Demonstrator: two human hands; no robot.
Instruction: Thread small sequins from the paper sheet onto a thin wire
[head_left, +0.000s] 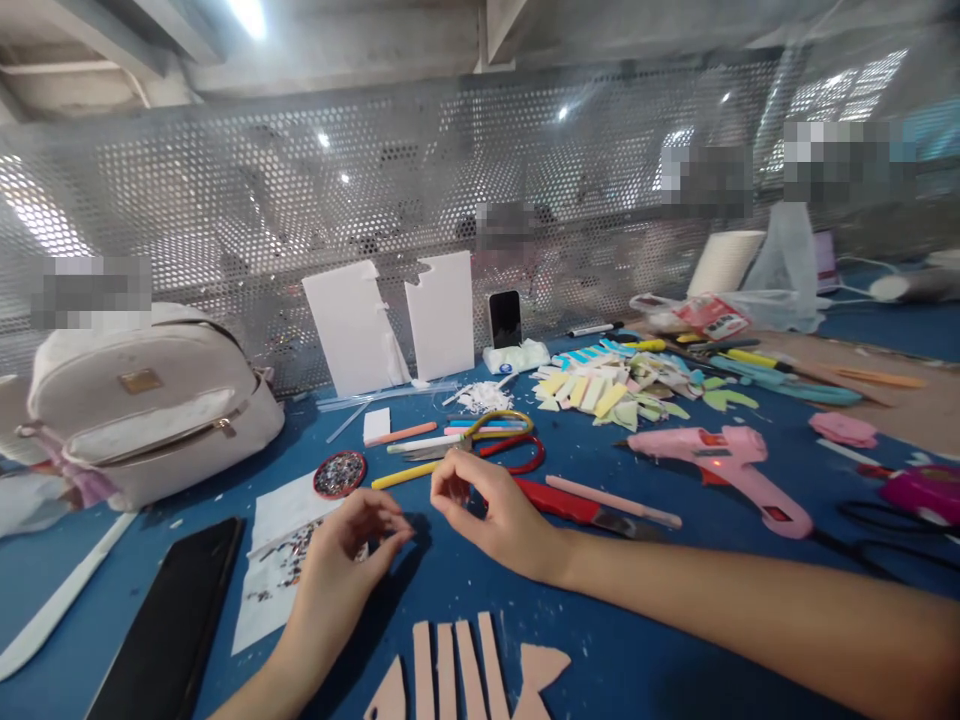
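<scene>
Flat, matte pink cut-outs [447, 670] (triangular head [391, 692], four straight strips [424, 668], forked tail [541, 664]) lay on the speckled blue tabletop [450, 590] at the view's lower edge. The left hand [334, 560] curled loosely, partly hiding a white paper sheet [256, 612] bearing dark, glittery bits [292, 556]; the right hand [499, 512] curled half-closed near yellow-and-red-handled metal scissors [431, 449]. Whether either gripped anything, I could not tell. A strip of tabletop separated both from the cut-outs.

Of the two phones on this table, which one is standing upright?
The far phone, behind the white packet; the other phone lies flat, left of the left hand.
</scene>
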